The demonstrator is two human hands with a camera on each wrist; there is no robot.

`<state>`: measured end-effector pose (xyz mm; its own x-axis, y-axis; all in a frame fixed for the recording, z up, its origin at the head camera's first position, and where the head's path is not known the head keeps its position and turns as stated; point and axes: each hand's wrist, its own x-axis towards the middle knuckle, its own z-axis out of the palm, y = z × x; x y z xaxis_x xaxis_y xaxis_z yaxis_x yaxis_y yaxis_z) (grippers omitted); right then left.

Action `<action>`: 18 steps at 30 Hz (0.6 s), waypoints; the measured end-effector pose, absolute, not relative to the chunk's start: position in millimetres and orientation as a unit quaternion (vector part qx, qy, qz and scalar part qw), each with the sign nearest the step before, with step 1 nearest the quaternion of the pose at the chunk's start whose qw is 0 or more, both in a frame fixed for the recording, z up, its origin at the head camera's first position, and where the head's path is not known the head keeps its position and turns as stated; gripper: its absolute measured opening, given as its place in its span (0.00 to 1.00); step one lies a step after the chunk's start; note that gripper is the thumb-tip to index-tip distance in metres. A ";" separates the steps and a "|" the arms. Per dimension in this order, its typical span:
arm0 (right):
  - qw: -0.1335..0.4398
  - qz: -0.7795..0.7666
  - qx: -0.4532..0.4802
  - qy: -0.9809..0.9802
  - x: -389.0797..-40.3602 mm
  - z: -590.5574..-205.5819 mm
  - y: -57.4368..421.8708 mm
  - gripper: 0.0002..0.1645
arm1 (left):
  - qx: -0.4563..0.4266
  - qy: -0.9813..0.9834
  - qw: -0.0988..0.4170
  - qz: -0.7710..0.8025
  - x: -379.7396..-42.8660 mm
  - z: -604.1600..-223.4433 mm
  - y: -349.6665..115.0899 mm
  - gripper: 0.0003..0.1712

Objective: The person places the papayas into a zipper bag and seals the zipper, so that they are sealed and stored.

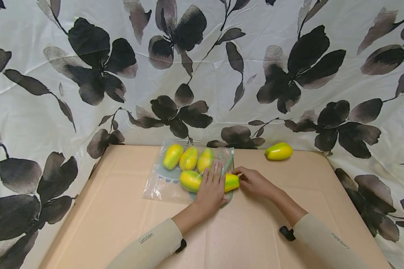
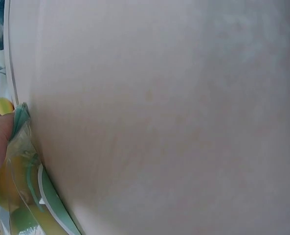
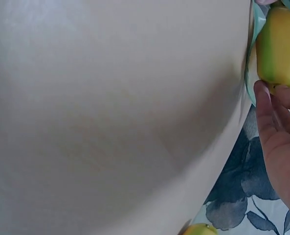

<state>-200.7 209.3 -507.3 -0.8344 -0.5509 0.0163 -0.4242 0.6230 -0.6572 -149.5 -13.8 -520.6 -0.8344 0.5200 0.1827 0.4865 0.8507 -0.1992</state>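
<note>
A clear zip bag (image 1: 155,188) lies on the board with several yellow-green papayas inside, three of them in a row (image 1: 188,158) at the back. In front, another papaya (image 1: 190,181) is in the bag. My left hand (image 1: 210,188) lies over the bag's mouth, and in the left wrist view its thumb holds the green zip edge (image 2: 20,116). Partly under that hand, a papaya (image 1: 231,182) sits lengthwise in the mouth. My right hand (image 1: 256,182) pinches its stem end, as the right wrist view shows. The left palm hides the middle of the bag.
One loose papaya (image 1: 278,151) lies near the back edge, right of the bag. Under everything is a tan cardboard board (image 1: 121,224). A white cloth with dark flowers (image 1: 222,93) hangs behind the board and lies along its sides.
</note>
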 end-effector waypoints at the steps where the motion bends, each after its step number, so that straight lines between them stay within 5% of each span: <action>1: 0.093 -0.343 -0.260 0.898 -200.7 -508.1 208.6 0.20 | -0.263 -0.955 0.116 0.074 -149.4 -520.7 -13.8 0.65; 9: 0.102 -0.377 -0.181 0.903 -201.2 -517.4 201.1 0.39 | -0.260 -0.954 0.124 0.082 -150.5 -521.5 -11.7 0.65; 18: 0.063 -0.341 -0.167 0.923 -199.9 -523.0 187.1 0.42 | -0.267 -0.952 0.128 0.080 -151.5 -521.4 -12.0 0.62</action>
